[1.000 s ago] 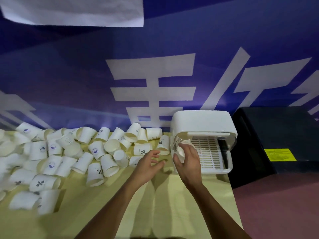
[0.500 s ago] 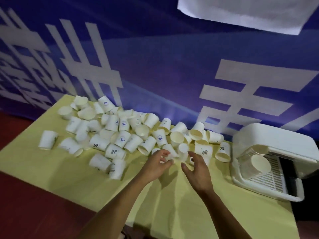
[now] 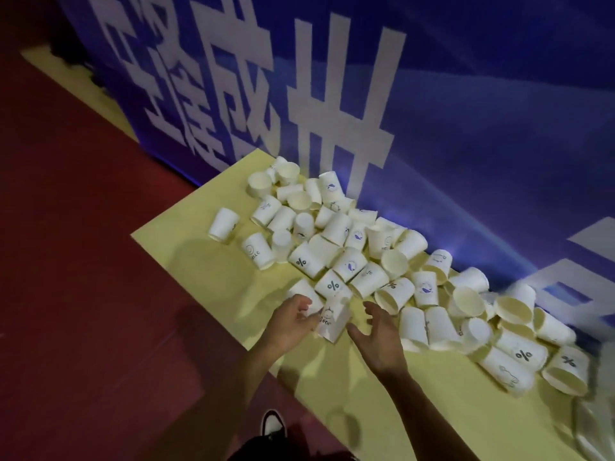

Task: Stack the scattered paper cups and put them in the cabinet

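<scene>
The bear cup (image 3: 332, 319) lay with its mouth toward the person, the loosely open fingers (image 3: 302, 309) of the left hand (image 3: 289, 322) touching its side and the right hand (image 3: 377, 339) spread empty just beside it.

Head view, dim light; one person's limbs in frame. Bare left hand (image 3: 289, 322) and bare right hand (image 3: 379, 341): both uncovered, fine surface detail too blurred to log. Bare left forearm (image 3: 256, 377): uncovered from the wrist down to where it merges with shadow low in frame. Bare right forearm (image 3: 422, 410): uncovered from the wrist to the bottom edge. Clothing shows only near the lower edge: one black low-cut shoe with a white toe panel (image 3: 273, 424), rounded toe, dark rim around the white. Just below it is a patch of black fabric (image 3: 263, 449); garment type and material cannot be told.
</scene>
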### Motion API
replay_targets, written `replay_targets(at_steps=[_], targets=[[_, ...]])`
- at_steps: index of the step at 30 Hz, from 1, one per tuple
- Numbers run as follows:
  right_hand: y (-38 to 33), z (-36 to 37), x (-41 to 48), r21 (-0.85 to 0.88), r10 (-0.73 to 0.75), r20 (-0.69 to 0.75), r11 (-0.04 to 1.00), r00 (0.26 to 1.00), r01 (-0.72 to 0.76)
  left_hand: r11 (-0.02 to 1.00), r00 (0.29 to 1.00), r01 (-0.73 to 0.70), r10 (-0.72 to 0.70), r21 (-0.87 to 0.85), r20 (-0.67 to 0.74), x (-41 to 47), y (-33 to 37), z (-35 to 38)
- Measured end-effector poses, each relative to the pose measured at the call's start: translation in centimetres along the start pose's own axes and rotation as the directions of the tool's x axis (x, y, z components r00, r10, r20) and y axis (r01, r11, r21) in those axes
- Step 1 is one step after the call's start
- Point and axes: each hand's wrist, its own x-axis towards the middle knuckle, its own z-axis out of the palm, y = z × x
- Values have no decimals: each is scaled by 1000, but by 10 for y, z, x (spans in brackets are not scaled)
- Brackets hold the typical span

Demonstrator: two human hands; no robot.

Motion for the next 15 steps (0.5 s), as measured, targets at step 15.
replay_targets(at_steps=[15], targets=[[5, 91, 39, 93, 354, -14, 932, 935, -351, 954, 960, 263, -273, -143, -57, 69, -35, 6]])
